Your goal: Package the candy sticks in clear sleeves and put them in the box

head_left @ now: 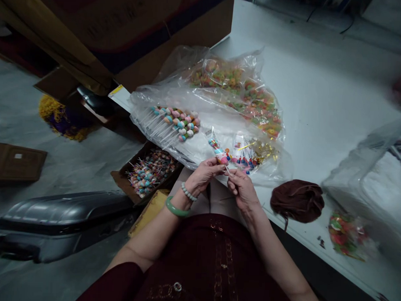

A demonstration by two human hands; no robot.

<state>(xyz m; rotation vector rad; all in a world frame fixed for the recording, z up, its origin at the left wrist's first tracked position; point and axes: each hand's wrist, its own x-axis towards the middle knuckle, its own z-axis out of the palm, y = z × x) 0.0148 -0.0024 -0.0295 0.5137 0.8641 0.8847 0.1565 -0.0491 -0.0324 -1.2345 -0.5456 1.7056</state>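
Near the table's front edge, my left hand (209,172) pinches a wrapped candy stick (216,146) with blue and pink pieces. My right hand (239,183) is closed at its white stick end, close beside the left fingertips. Under and beyond them lies a large clear plastic bag (208,104). Several marshmallow-like skewers (180,122) rest on it at the left, their white sticks pointing left. Printed clear wrappers (241,152) and gold twist ties (268,152) lie just beyond my right hand. Colourful gummy-like candies (251,97) show through the plastic farther back.
An open box of wrapped candy sticks (150,171) stands below the table's left side. A brown cloth bundle (297,200) and a plastic-lined bin (380,174) are at the right. Large cartons (135,29) rise at the back left; a dark suitcase (66,216) lies lower left.
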